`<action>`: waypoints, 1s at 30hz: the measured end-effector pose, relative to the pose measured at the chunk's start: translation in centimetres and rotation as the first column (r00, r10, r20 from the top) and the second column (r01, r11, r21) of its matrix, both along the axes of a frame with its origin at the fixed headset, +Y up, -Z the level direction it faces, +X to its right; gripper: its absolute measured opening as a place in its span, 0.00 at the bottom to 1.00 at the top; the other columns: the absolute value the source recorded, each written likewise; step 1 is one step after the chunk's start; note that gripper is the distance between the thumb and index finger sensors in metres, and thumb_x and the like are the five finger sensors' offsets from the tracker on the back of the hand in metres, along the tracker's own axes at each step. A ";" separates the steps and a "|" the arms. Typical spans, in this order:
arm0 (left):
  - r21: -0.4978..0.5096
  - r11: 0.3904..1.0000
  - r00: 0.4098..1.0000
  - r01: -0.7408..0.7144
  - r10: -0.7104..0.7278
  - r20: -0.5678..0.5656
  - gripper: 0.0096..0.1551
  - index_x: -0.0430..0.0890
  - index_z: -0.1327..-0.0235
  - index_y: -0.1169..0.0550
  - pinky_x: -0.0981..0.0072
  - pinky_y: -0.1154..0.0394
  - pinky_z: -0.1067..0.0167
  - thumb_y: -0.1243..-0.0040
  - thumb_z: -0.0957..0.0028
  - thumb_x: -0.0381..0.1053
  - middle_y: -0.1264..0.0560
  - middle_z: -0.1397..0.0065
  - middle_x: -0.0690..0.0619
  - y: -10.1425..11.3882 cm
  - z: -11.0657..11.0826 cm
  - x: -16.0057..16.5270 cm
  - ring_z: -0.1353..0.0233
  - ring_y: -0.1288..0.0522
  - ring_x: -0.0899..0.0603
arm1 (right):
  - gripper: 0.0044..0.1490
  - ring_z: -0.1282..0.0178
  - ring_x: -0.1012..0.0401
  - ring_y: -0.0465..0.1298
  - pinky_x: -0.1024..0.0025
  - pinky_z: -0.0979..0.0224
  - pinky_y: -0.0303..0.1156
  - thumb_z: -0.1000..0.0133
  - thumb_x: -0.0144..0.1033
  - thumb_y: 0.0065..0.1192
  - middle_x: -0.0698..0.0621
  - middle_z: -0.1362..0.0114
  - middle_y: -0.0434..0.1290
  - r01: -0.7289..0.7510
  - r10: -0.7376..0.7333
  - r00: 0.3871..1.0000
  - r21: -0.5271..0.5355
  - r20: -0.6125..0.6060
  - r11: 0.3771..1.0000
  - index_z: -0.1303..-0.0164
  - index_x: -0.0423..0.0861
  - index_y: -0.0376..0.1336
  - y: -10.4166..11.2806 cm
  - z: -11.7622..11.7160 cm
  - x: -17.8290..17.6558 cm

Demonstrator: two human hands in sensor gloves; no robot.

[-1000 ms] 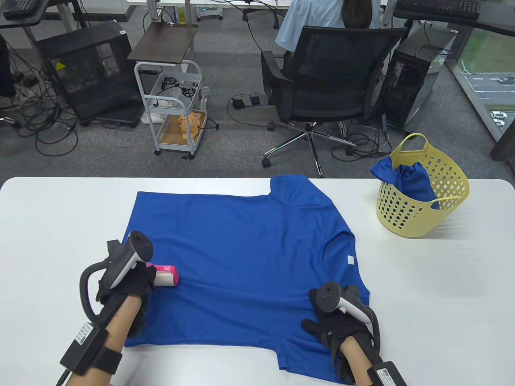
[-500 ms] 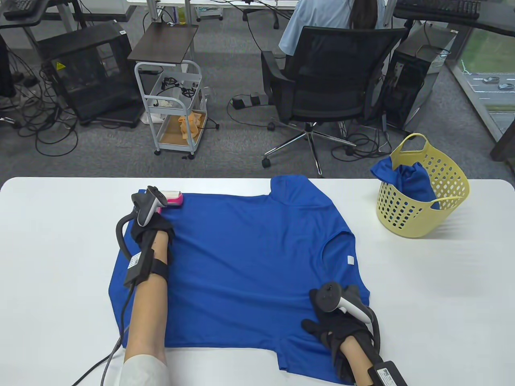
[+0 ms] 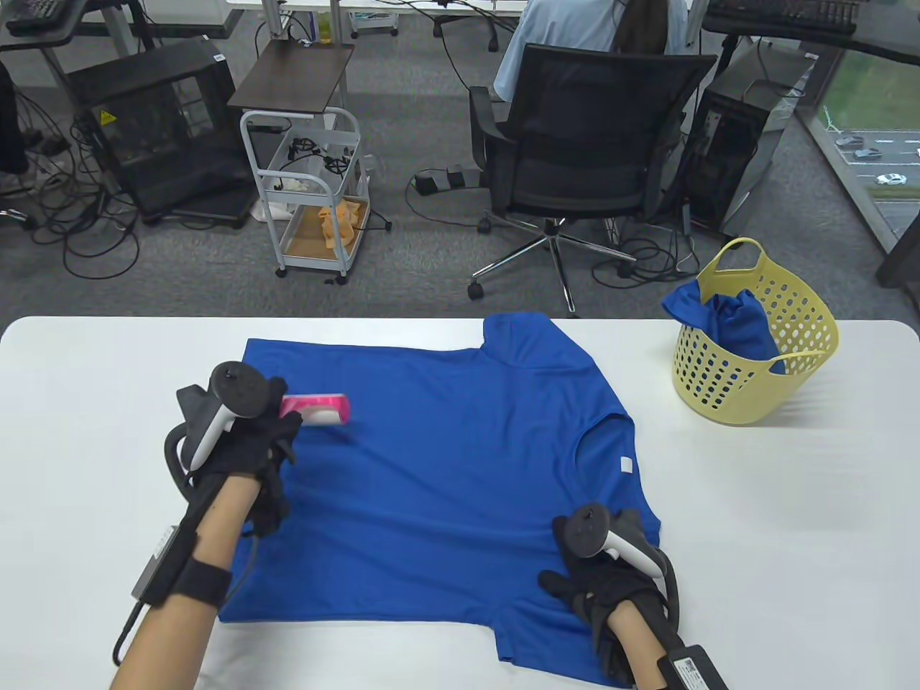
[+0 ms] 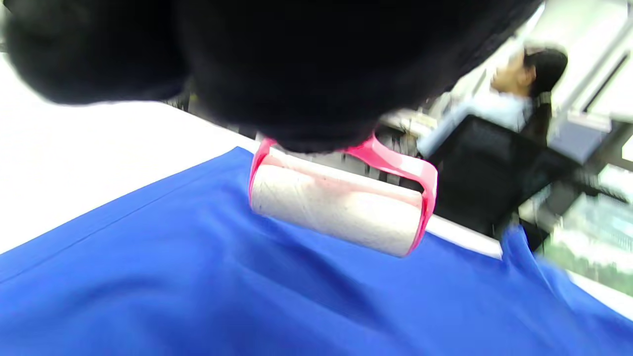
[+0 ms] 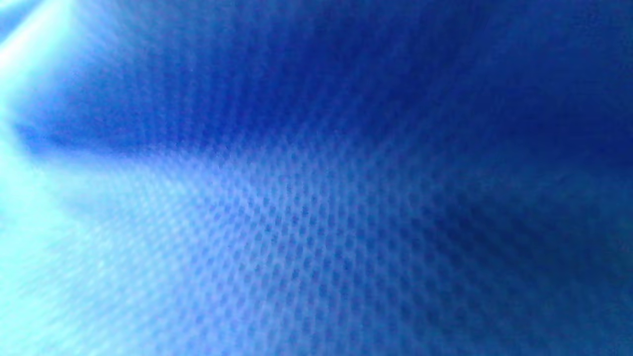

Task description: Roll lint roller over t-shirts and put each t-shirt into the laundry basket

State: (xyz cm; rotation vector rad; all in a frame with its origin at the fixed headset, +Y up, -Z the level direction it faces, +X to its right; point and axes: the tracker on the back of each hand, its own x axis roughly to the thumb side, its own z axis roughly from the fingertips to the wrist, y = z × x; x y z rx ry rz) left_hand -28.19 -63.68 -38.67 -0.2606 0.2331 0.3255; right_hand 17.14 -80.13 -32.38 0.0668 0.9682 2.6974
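A blue t-shirt (image 3: 445,474) lies spread flat on the white table (image 3: 790,517). My left hand (image 3: 269,431) grips the pink handle of a lint roller (image 3: 316,410), whose white roll rests on the shirt's far left part. In the left wrist view the lint roller (image 4: 341,202) sits on the blue t-shirt (image 4: 198,296) under my gloved fingers. My right hand (image 3: 596,586) lies flat on the shirt's near right corner, pressing it down. The right wrist view shows only blue mesh fabric (image 5: 316,198) up close.
A yellow laundry basket (image 3: 755,345) stands at the table's far right with another blue t-shirt (image 3: 719,316) hanging over its rim. Beyond the far edge are an office chair (image 3: 582,136) with a seated person and a white cart (image 3: 309,194).
My left hand ran the roller from the shirt's near left up to the far left hem, then drew it back toward me and a little right. The right hand stayed put.
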 end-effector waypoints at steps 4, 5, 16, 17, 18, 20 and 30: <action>-0.159 0.987 0.997 0.013 -0.002 0.074 0.30 0.55 0.32 0.23 0.72 0.13 0.77 0.35 0.47 0.63 0.12 0.64 0.56 0.7 3.5 2.2 0.86 0.15 0.63 | 0.50 0.27 0.44 0.16 0.34 0.32 0.20 0.43 0.61 0.41 0.51 0.21 0.15 0.003 -0.003 1.000 0.003 0.001 1.000 0.27 0.58 0.21 0.0 0.0 0.0; -0.194 0.981 0.997 0.028 -0.013 0.078 0.31 0.54 0.32 0.23 0.72 0.13 0.77 0.35 0.47 0.63 0.12 0.65 0.56 0.7 3.8 2.6 0.86 0.14 0.63 | 0.50 0.27 0.44 0.16 0.34 0.32 0.20 0.43 0.61 0.41 0.51 0.21 0.15 0.003 -0.003 1.000 0.003 0.002 1.000 0.27 0.58 0.21 0.0 0.0 0.0; -0.124 0.982 0.989 0.145 -0.143 0.027 0.27 0.54 0.35 0.21 0.73 0.13 0.75 0.38 0.46 0.62 0.13 0.64 0.57 -2.0 -1.3 7.1 0.84 0.15 0.64 | 0.50 0.27 0.44 0.16 0.34 0.32 0.20 0.43 0.61 0.41 0.51 0.21 0.15 0.002 -0.002 1.000 0.004 0.000 1.000 0.27 0.58 0.21 0.0 0.0 0.0; -0.095 0.986 0.990 0.141 -0.141 0.005 0.27 0.55 0.33 0.22 0.72 0.13 0.74 0.40 0.45 0.62 0.13 0.62 0.57 -2.0 -2.4 7.1 0.82 0.15 0.64 | 0.50 0.27 0.44 0.16 0.34 0.32 0.20 0.43 0.61 0.41 0.51 0.21 0.15 0.000 0.000 1.000 0.003 -0.001 1.000 0.27 0.58 0.21 0.0 0.0 0.0; -0.040 0.988 0.988 0.150 -0.151 -0.025 0.28 0.56 0.33 0.23 0.72 0.14 0.72 0.40 0.45 0.62 0.14 0.61 0.57 -2.1 -3.5 7.1 0.81 0.15 0.64 | 0.50 0.27 0.44 0.16 0.34 0.32 0.20 0.43 0.61 0.41 0.51 0.21 0.15 -0.001 0.001 1.000 0.003 -0.002 1.000 0.27 0.58 0.21 0.0 0.0 0.0; 0.012 0.979 0.979 0.202 -0.201 -0.037 0.29 0.57 0.30 0.27 0.70 0.14 0.69 0.43 0.44 0.63 0.15 0.58 0.57 -3.0 -5.6 7.4 0.78 0.15 0.63 | 0.50 0.27 0.44 0.16 0.34 0.32 0.20 0.43 0.61 0.41 0.51 0.21 0.15 -0.001 0.001 1.000 0.002 -0.003 1.000 0.27 0.58 0.21 0.0 0.0 0.0; -0.045 0.981 0.972 0.189 -0.194 -0.131 0.41 0.66 0.27 0.59 0.61 0.18 0.50 0.50 0.43 0.57 0.27 0.33 0.51 -11.5 -14.5 7.5 0.59 0.15 0.56 | 0.50 0.27 0.44 0.15 0.34 0.32 0.20 0.43 0.61 0.41 0.51 0.21 0.15 0.002 -0.002 1.000 -0.001 -0.005 1.000 0.27 0.58 0.21 0.0 0.0 0.0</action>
